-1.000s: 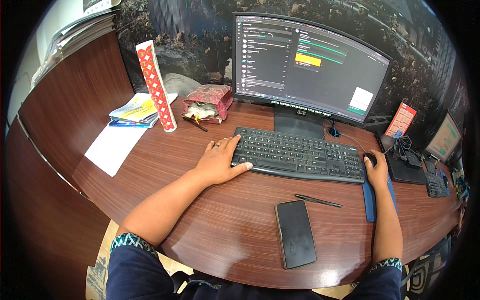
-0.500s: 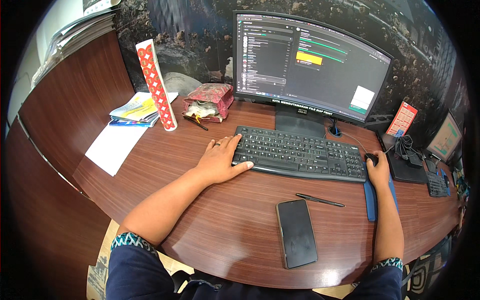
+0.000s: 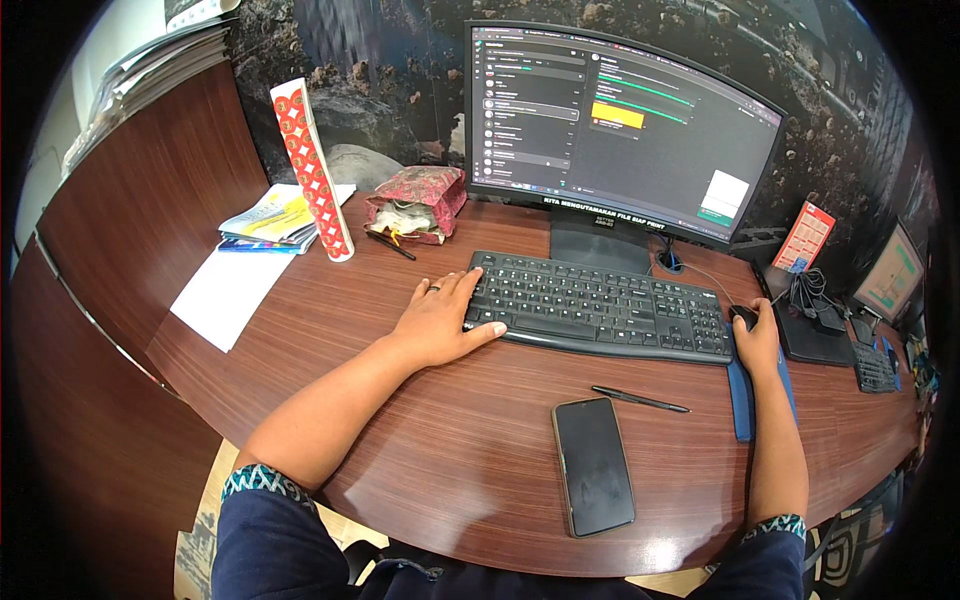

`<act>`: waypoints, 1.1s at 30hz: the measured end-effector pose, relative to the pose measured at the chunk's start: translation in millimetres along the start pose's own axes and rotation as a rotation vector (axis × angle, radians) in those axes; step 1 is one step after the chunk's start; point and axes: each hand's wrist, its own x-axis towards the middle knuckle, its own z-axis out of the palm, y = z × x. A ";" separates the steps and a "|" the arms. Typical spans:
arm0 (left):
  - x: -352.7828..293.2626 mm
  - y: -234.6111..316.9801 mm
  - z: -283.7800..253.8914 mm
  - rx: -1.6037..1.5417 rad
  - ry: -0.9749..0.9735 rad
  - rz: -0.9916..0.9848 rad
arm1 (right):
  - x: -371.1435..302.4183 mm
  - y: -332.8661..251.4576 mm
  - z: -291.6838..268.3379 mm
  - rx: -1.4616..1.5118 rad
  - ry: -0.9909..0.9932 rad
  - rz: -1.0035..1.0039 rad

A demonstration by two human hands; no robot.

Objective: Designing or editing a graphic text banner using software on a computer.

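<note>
My left hand [image 3: 437,322] rests at the left end of a black keyboard [image 3: 600,308], its fingers stretched over the keys and the thumb along the near edge. A ring is on one finger. At the keyboard's right end, my right hand [image 3: 759,338] is curled over a black computer mouse [image 3: 743,316], which sits by a blue mouse pad [image 3: 740,405]. Behind the keyboard stands a curved monitor [image 3: 620,130] with a dark window, a list down its left side and a yellow block in its right part.
A smartphone [image 3: 594,468] with a dark screen and a black pen [image 3: 640,399] lie before the keyboard. On the left are a standing roll of red-and-white stickers [image 3: 315,180], papers [image 3: 228,295] and a red patterned bag [image 3: 430,195]. Bundled cables [image 3: 808,290] and another monitor [image 3: 890,275] are at right.
The list on the left side of the monitor's screen has changed, with different rows and a highlighted row higher up. Both hands stay in the same places.
</note>
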 end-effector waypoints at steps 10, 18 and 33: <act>0.8 -1.4 1.9 0.007 -0.004 0.004 | 1.1 2.6 -0.6 -0.017 -0.041 -0.050; 0.4 -2.4 2.8 0.013 0.008 0.010 | -2.1 -5.9 -3.4 0.016 -0.027 -0.054; -0.3 0.1 0.3 0.020 -0.003 0.005 | -2.7 -7.3 -5.4 0.025 -0.022 -0.148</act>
